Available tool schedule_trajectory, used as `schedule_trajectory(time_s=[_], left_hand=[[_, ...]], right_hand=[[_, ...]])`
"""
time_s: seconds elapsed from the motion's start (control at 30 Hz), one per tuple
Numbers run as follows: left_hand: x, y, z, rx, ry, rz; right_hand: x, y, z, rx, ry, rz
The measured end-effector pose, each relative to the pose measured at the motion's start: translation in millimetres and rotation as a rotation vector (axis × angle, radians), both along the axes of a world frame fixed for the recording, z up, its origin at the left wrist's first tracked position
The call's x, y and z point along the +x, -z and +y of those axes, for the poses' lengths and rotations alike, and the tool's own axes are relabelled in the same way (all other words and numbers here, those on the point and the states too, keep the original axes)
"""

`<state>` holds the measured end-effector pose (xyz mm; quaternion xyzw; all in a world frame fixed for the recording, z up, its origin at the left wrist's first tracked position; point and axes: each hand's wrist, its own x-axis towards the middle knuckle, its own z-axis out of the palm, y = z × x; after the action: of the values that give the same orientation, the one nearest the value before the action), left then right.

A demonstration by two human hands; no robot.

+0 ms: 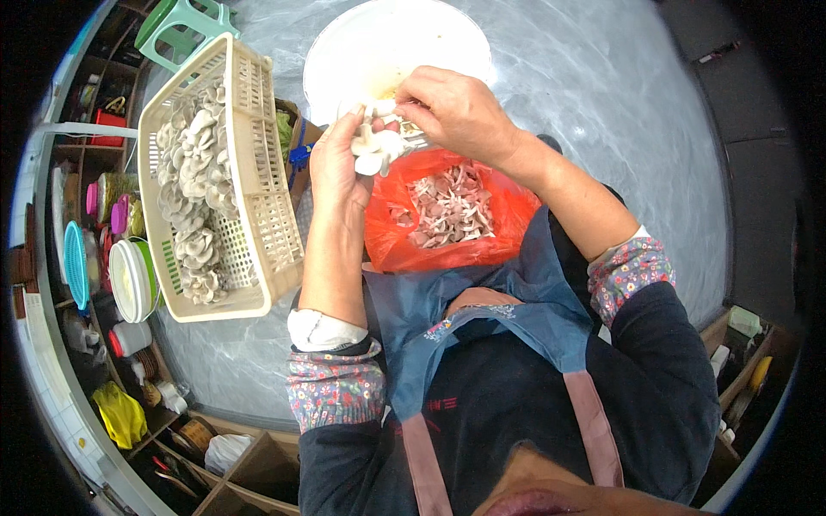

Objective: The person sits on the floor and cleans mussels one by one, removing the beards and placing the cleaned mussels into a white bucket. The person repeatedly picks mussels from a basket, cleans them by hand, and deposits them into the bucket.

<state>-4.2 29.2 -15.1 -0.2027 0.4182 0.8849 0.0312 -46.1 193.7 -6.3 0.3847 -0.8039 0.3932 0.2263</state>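
My left hand point(339, 161) holds a cluster of pale oyster mushrooms point(374, 151), with the thumb on top of it. At the cluster's upper right, the fingertips of my right hand point(461, 106) pinch its stem end; the exact piece between them is partly hidden. Both hands are above the near rim of a round white tub point(348, 48) with yellowish scraps inside. Closer to my body, an open red plastic bag point(386, 235) contains torn mushroom strips point(452, 206).
To the left, a tilted cream plastic crate point(268, 168) holds grey oyster mushroom clusters point(200, 161). Behind it are a green plastic stool point(187, 32) and a cardboard box point(303, 138). Shelves with jars and a white bucket point(129, 280) line the left side. A blue apron point(413, 322) covers my lap.
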Motion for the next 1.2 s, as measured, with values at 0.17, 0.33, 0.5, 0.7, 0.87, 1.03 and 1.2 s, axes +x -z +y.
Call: schedule_trajectory(time_s=[0.17, 0.33, 0.5, 0.7, 0.87, 1.03, 1.2], left_hand=[[2.3, -0.7, -7.6, 0.002, -0.012, 0.007], [5.4, 1.2, -17.9, 0.094, 0.012, -0.03], [0.1, -2.1, -28.6, 0.198, -0.11, -0.15], [4.2, -2.7, -27.6, 0.219, -0.038, -0.095], [11.6, -16.4, -14.7, -0.169, 0.068, 0.068], [15.8, -15.3, 0.4, -0.629, 0.049, 0.29], [21.7, -21.1, 7.5, -0.896, 0.149, 0.31]], right_hand=[[-7.2, 4.0, -6.1, 0.075, -0.086, 0.014], [-14.1, -1.6, -3.4, -0.062, -0.252, -0.501], [-44.2, -9.2, 17.1, -0.525, -0.364, -0.824], [-57.0, 31.7, 17.1, 0.339, 0.323, -0.26], [-45.3, -6.0, 15.4, 0.218, 0.135, -0.762], [-19.6, -17.4, 8.3, -0.091, -0.358, -0.756], [-18.3, -10.0, 11.0, 0.118, -0.274, -0.679]])
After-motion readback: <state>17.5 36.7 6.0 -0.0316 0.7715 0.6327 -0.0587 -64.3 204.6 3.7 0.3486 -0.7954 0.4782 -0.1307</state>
